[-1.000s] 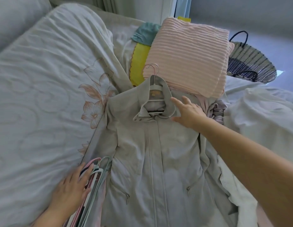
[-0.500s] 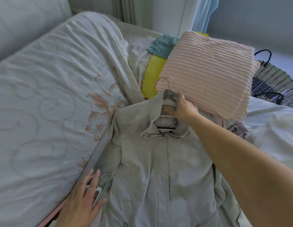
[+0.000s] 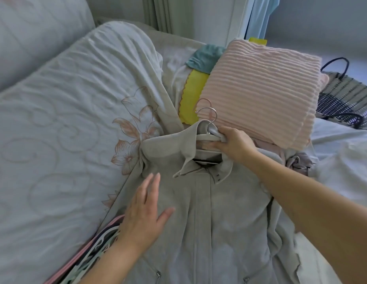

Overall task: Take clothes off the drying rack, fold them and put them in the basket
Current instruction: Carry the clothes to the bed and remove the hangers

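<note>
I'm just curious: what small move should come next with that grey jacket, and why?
Probably pull the hanger out of the collar: the right hand grips it, the left hand is spread over the grey jacket, and folding looks hard with it inside.

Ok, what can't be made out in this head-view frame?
All in the head view:
- Hanger: arms hidden inside the grey shirt; the grip of the right hand covers its neck.
- Shirt hem: cut off by the bottom edge.
- Basket: partly behind the pink folded cloth, cut by the right edge; contents unseen.
- Spare hangers: count unclear, partly under the left arm.
</note>
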The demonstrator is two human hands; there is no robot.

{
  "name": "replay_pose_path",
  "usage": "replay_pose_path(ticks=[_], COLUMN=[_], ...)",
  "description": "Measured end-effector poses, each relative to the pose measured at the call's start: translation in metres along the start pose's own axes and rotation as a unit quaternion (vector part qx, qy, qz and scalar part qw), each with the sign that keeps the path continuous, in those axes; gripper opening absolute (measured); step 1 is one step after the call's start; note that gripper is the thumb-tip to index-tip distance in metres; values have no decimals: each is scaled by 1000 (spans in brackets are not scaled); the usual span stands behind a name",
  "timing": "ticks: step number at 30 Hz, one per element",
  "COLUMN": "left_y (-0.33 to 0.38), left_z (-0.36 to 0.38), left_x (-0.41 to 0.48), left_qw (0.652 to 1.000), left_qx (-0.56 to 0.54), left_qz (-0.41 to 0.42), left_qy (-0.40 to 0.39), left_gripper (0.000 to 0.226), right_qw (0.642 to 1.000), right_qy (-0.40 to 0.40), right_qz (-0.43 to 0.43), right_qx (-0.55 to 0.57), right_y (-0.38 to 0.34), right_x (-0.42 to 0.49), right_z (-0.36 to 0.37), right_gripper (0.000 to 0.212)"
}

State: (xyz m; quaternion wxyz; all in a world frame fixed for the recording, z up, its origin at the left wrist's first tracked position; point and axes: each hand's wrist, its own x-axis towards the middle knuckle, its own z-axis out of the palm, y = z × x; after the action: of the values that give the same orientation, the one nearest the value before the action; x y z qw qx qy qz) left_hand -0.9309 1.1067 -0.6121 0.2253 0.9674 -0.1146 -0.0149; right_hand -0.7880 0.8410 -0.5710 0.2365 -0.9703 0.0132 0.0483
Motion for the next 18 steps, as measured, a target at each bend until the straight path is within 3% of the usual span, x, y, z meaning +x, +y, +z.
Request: replay_pose_path(ticks=[4, 7, 12, 18], left_y=[54, 74, 70, 47], left_z=[-11, -11, -31, -72], left_x=[50, 76, 71, 55], left_qw=[987, 980, 983, 990], left_qx=[-119, -112, -32, -19], left_qz=[-85, -126, -55, -72], left_qy=[63, 102, 173, 120], left_gripper=[103, 111, 66, 52], right_qw=[998, 996, 990, 988], right_qy=[-23, -30, -34, -59], right_qz=[-35, -55, -78, -114], right_qx=[44, 69, 115, 81], right_y=[-29, -43, -35, -20], right_x=[-27, -42, -61, -92], right_z=[-21, -38, -71, -82], right_gripper=[28, 34, 35, 26])
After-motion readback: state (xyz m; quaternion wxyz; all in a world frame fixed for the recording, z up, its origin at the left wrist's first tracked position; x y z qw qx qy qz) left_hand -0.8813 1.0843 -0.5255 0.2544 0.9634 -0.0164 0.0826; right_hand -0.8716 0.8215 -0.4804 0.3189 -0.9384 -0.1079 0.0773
